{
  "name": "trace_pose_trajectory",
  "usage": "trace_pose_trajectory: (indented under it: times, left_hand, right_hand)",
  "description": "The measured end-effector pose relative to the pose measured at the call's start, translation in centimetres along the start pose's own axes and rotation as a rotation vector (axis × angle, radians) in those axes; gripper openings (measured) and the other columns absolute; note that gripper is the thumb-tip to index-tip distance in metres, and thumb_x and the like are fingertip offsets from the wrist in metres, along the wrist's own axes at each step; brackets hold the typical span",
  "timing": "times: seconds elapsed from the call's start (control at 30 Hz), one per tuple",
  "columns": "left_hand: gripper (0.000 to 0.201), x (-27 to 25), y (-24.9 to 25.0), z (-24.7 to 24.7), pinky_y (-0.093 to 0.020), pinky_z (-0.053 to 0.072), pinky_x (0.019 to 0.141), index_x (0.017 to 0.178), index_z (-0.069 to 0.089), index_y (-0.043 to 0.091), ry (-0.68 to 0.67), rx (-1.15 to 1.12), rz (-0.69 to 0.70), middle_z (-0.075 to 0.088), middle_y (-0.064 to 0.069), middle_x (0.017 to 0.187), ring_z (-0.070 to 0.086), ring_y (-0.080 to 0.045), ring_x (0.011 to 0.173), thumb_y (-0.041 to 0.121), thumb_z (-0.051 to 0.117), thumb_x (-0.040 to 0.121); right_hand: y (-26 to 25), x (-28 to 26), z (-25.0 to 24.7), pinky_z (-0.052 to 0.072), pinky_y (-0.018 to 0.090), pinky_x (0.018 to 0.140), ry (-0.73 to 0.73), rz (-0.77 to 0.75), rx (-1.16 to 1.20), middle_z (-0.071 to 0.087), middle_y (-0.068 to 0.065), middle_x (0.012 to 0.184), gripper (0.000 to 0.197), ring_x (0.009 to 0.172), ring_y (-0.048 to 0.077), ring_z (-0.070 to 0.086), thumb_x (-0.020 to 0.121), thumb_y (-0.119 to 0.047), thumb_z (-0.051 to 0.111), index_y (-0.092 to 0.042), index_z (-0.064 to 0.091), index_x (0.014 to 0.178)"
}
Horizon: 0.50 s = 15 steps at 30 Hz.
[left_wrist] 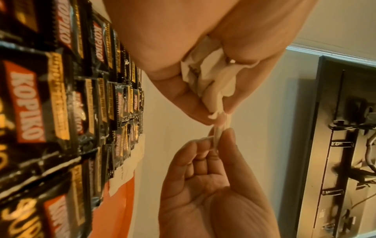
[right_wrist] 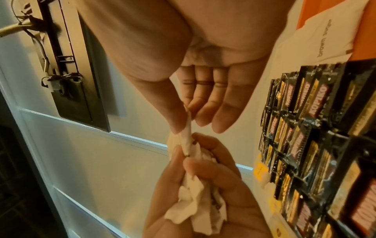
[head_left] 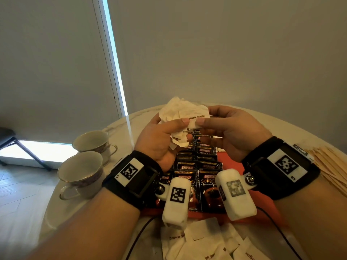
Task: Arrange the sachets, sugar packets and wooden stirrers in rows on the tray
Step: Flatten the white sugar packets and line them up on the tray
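Observation:
My left hand grips a crumpled bunch of white sugar packets above the far end of the orange tray. My right hand pinches the end of one packet marked "brown sugar" that sticks out of the bunch. In the right wrist view that packet is edge-on between thumb and forefinger. Black Kopiko sachets lie in overlapping rows on the tray, under both hands. A sugar packet lies flat beside the sachets. Wooden stirrers are heaped at the table's right edge.
Several loose sugar packets lie on the table in front of the tray. Two teacups stand at the left edge of the round table. Black cables run from the wrist cameras across the near side.

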State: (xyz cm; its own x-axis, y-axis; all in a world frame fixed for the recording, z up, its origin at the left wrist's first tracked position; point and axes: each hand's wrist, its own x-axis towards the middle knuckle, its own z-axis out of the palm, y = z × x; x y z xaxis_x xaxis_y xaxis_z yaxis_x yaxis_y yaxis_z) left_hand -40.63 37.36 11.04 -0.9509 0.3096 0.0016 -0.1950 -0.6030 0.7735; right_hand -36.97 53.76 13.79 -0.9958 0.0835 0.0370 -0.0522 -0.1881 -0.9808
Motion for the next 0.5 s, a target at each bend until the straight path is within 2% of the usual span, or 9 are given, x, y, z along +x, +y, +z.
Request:
trace_pose_trajectory:
  times: [0.07,0.13,0.23,0.3,0.4,0.5]
  left_hand:
    - [0.049,-0.09,0.16,0.05,-0.031,0.056,0.049,0.133,0.062,0.01,-0.008,-0.016,0.012,0.074,-0.024,0.118,0.075,-0.029,0.072,-0.012,0.063,0.09]
    - [0.048,-0.15,0.31,0.06,-0.031,0.057,0.049,0.131,0.063,0.011,-0.001,-0.004,0.022,0.074,-0.023,0.118,0.078,-0.032,0.078,-0.014,0.063,0.089]
    - [0.044,-0.21,0.34,0.13,-0.029,0.057,0.048,0.124,0.064,0.013,-0.008,0.017,0.018,0.079,-0.017,0.103,0.079,-0.031,0.076,-0.016,0.063,0.09]
    - [0.041,-0.23,0.27,0.19,-0.028,0.057,0.048,0.119,0.064,0.014,0.001,0.036,0.008,0.081,-0.012,0.093,0.079,-0.029,0.075,-0.016,0.062,0.091]
    - [0.042,-0.07,0.18,0.03,-0.029,0.057,0.049,0.119,0.065,0.015,0.035,0.048,-0.001,0.08,-0.015,0.102,0.079,-0.031,0.078,-0.015,0.064,0.09]
    - [0.042,0.07,0.01,-0.05,-0.029,0.056,0.049,0.121,0.066,0.014,0.056,0.051,-0.004,0.078,-0.018,0.107,0.078,-0.032,0.078,-0.014,0.065,0.09]
  right_hand:
    - [-0.05,0.13,-0.14,0.059,0.03,0.059,0.031,0.007,-0.045,0.074,0.011,0.085,0.02,0.064,0.018,0.07,0.085,-0.005,0.075,-0.002,0.067,0.103]
    - [-0.15,0.32,-0.36,0.06,0.033,0.061,0.087,0.003,-0.087,0.073,0.011,0.083,0.011,0.063,0.018,0.066,0.088,-0.012,0.075,-0.004,0.07,0.095]
    - [-0.12,0.45,-0.34,0.062,0.038,0.068,0.135,-0.02,-0.095,0.076,0.009,0.083,0.005,0.069,0.019,0.071,0.092,-0.011,0.072,-0.006,0.072,0.094]
    - [-0.02,0.54,-0.27,0.062,0.037,0.067,0.17,-0.055,-0.085,0.077,0.007,0.082,0.007,0.07,0.018,0.073,0.093,-0.006,0.069,-0.006,0.073,0.099]
    - [-0.03,0.54,-0.45,0.062,0.038,0.069,0.173,-0.06,-0.087,0.077,0.007,0.085,0.011,0.072,0.019,0.073,0.091,-0.007,0.071,-0.007,0.073,0.102]
    - [-0.04,0.29,-0.71,0.059,0.033,0.066,0.068,0.02,-0.161,0.077,0.007,0.085,0.015,0.069,0.017,0.07,0.087,-0.004,0.074,-0.007,0.071,0.101]
